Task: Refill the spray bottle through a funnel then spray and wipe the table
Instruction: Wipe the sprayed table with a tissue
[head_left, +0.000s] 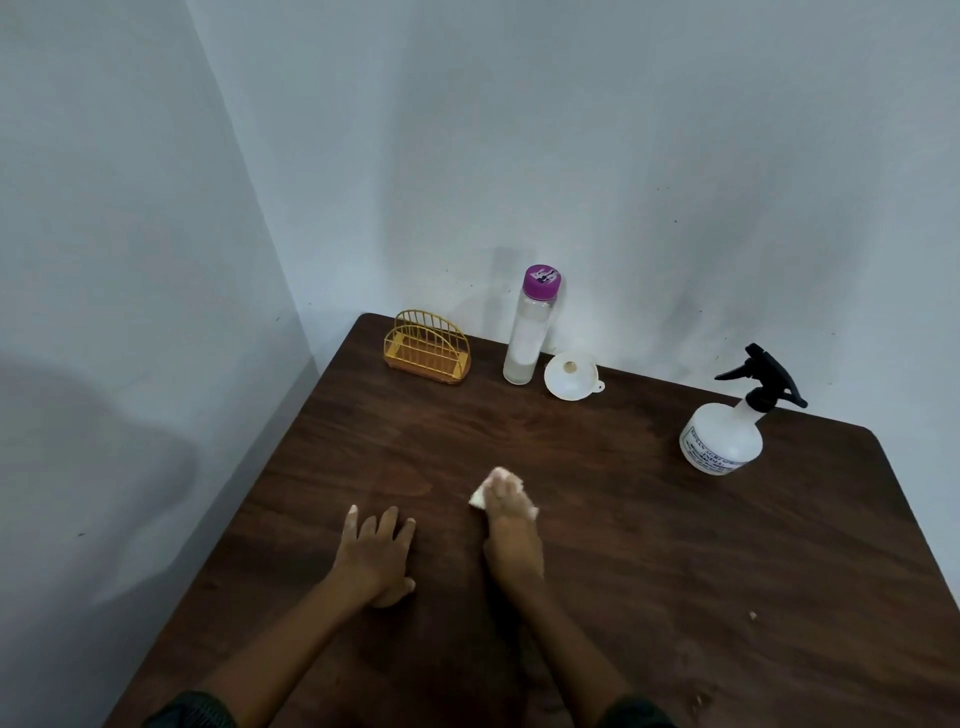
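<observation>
Yellow wire holder (426, 358), upright.

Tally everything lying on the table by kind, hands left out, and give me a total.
Bottles: 2, the spray bottle and the purple-capped bottle
Funnel: 1
Wire holder: 1
Cloth: 1, under the right hand
Total: 5

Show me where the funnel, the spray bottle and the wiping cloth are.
funnel (570, 375): head view, on the inside of its white bowl.
spray bottle (719, 441): head view, on its clear round body.
cloth (479, 499): head view, on the white corner showing at its left edge.
</observation>
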